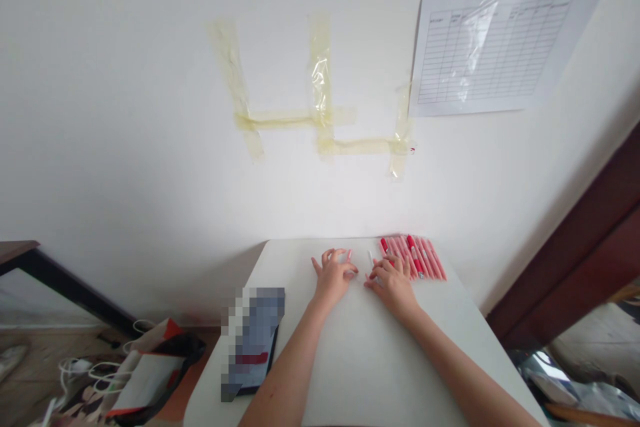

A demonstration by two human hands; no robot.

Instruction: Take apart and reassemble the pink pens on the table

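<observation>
My left hand (334, 277) is over the back half of the white table, its thumb and fingers curled around a small pink pen part (349, 254) whose end pokes up. A short gap to the right, my right hand (395, 283) has its fingers bent and pinched low near the tabletop. A slim white stick (371, 256) rises just beyond these fingertips; its lower end is hidden by them. Right behind the right hand lies a row of several pink pens (433, 259) side by side, with a darker red pen (415, 253) among them. The hand covers part of the row.
The white table (350, 360) meets the wall at its back edge. A blurred-out phone-like device (257, 340) lies at the left. Yellowed tape (320, 80) and a printed form (490, 47) are on the wall. Bags and white cables (100, 373) sit on the floor at left.
</observation>
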